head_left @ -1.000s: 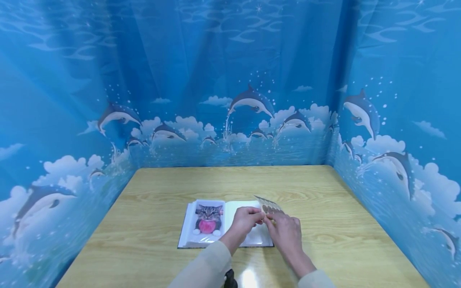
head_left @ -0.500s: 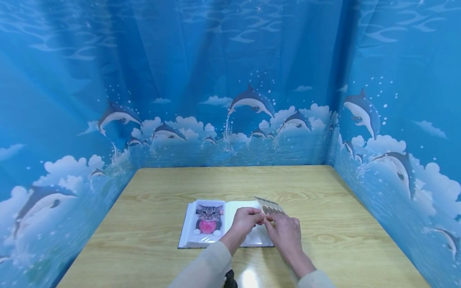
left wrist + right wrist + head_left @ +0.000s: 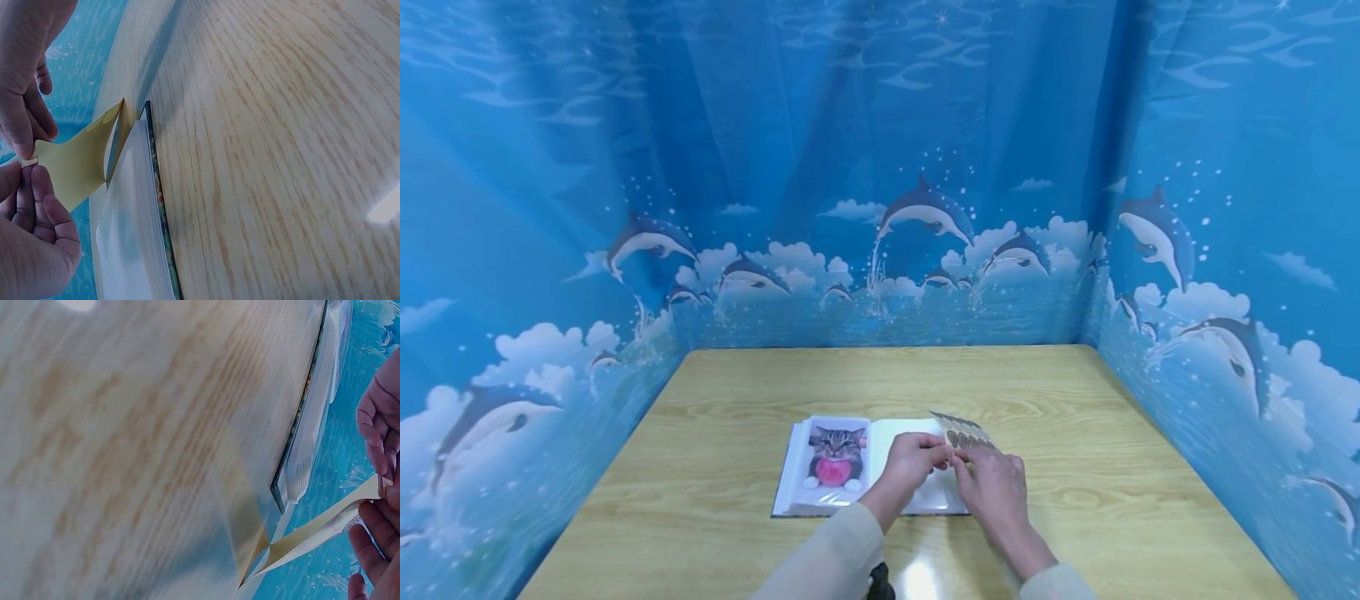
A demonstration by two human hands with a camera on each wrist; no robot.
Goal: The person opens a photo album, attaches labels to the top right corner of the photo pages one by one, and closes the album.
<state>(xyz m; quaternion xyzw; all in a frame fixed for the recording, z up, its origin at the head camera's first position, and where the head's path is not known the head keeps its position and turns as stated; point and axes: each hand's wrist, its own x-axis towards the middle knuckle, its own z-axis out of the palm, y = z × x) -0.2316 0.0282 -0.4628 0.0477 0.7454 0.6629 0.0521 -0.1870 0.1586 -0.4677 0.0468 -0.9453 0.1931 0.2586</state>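
Note:
A sheet of round brown stickers (image 3: pixel 967 435) is held up over the right page of an open photo album (image 3: pixel 934 495). My right hand (image 3: pixel 997 490) grips the sheet near its lower edge. At the same corner my left hand (image 3: pixel 910 457) pinches with thumb and fingertips, meeting the right fingertips. In the left wrist view a small pale bit shows between the fingertips, and the sheet's yellowish back (image 3: pixel 78 165) bends away from them. The sheet's folded strip (image 3: pixel 325 531) also shows in the right wrist view. The album's left page carries a cat photo (image 3: pixel 833 458).
The album lies flat on a wood-grain table (image 3: pixel 730 400). Blue curtains (image 3: pixel 820 167) printed with dolphins stand around the table's back and sides. A small black object (image 3: pixel 880 582) shows beside the left sleeve at the bottom.
Both hands stay almost still at the sheet's corner. The sticker sheet's top edge has dipped very slightly. The album has not moved.

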